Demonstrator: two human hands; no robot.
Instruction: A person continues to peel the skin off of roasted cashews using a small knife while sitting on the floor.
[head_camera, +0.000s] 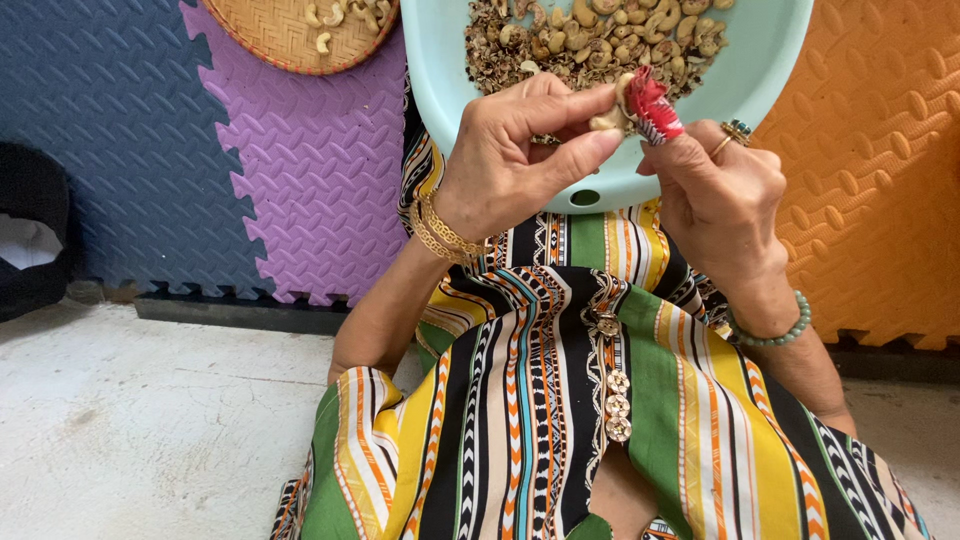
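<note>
Floor: bare pale concrete (150, 420) in the lower left, and beyond it interlocking foam mats, dark blue (100, 150), purple (310, 180) and orange (880, 170), edge to edge. Person seated; lap covered by a striped dress (560, 400) in green, yellow, black and white, with a row of round buttons (617, 405) down the front. A pale green plastic basin (770, 60) rests on the lap at top centre, its near rim just behind the hands; it holds a heap of cashew nuts mixed with brown skins and shell bits (590, 40). Woven round tray (270, 40) on the purple mat at upper left, well apart from the basin, with a few peeled pale nuts on it. Dark bag or cloth (30, 230) at the far left edge, detail unclear. Left hand (510, 160): fingers curled, thumb and forefinger pinching one pale cashew nut (612, 118) just over the basin's near rim; gold bangles (440, 230) on the wrist. Right hand (715, 195): closed loosely, thumb wrapped in a red striped cloth guard (655, 105) pressed against the same nut; whether a blade is held, cannot tell. Green bead bracelet (775, 335) on the right wrist, ring with a dark stone (738, 130) on one finger. The two hands meet at the nut, touching.
</note>
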